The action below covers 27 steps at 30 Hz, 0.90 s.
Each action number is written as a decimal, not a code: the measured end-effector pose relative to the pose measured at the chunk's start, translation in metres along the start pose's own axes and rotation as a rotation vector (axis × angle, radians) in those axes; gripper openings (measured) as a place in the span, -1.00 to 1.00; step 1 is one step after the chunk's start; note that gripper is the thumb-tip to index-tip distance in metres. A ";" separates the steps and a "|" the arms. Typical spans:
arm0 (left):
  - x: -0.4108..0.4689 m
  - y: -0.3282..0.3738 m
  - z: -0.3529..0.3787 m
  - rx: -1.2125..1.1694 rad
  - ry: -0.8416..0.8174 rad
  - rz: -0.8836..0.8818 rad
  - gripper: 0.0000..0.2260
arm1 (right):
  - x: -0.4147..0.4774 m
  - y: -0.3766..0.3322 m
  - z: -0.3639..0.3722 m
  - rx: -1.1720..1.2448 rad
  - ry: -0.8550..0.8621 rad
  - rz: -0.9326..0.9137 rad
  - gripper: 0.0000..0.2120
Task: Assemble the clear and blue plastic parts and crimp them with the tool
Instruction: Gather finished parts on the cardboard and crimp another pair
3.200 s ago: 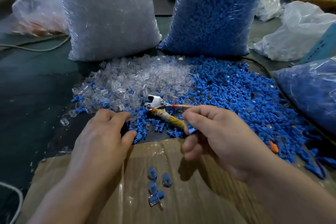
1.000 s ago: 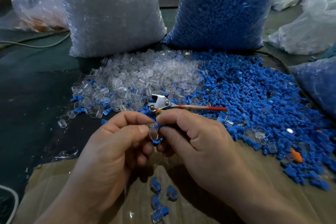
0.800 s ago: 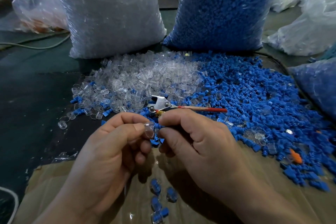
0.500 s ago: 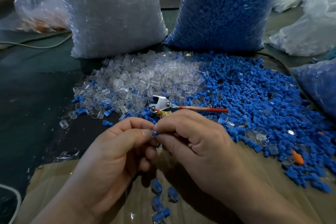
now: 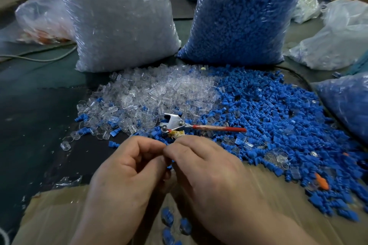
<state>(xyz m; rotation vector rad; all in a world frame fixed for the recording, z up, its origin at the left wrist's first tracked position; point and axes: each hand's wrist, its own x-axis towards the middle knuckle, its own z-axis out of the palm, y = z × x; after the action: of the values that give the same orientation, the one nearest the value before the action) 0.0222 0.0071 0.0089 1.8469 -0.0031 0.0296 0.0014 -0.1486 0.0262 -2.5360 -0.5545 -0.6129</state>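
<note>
My left hand (image 5: 127, 167) and my right hand (image 5: 207, 167) meet fingertip to fingertip above the cardboard, pinching a small clear and blue part between them; the part is almost wholly hidden, only a blue sliver (image 5: 169, 166) shows below the fingers. The crimp tool (image 5: 179, 125), with metal jaws and a red handle, lies just beyond my hands on the blue pieces. A heap of clear parts (image 5: 155, 93) spreads at centre left, and a heap of blue parts (image 5: 278, 121) lies to the right.
A tall bag of clear parts (image 5: 119, 18) and a bag of blue parts (image 5: 243, 12) stand behind the heaps. Several assembled pieces (image 5: 169, 219) lie on the cardboard sheet (image 5: 53, 217) below my hands. Another blue bag (image 5: 348, 101) sits at right.
Earlier my hands were apart and the right held the tool. Then they came together with a clear cap visible between the fingertips; now the fingers have closed over it and hide it.
</note>
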 end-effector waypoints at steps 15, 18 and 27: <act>0.004 0.010 -0.001 -0.440 -0.059 -0.249 -0.63 | 0.009 0.046 -0.011 -0.454 -0.404 0.328 -0.38; 0.006 0.008 -0.001 -0.492 -0.032 -0.237 -0.68 | 0.016 0.044 -0.010 -0.438 -0.353 0.333 -0.49; 0.005 0.012 -0.007 -0.597 -0.032 -0.264 -0.91 | 0.010 0.044 -0.027 0.098 -0.030 0.468 -0.47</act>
<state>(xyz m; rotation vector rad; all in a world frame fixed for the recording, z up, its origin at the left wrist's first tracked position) 0.0268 0.0103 0.0229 1.2388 0.1902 -0.1696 0.0219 -0.1953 0.0375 -2.4592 0.0097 -0.3653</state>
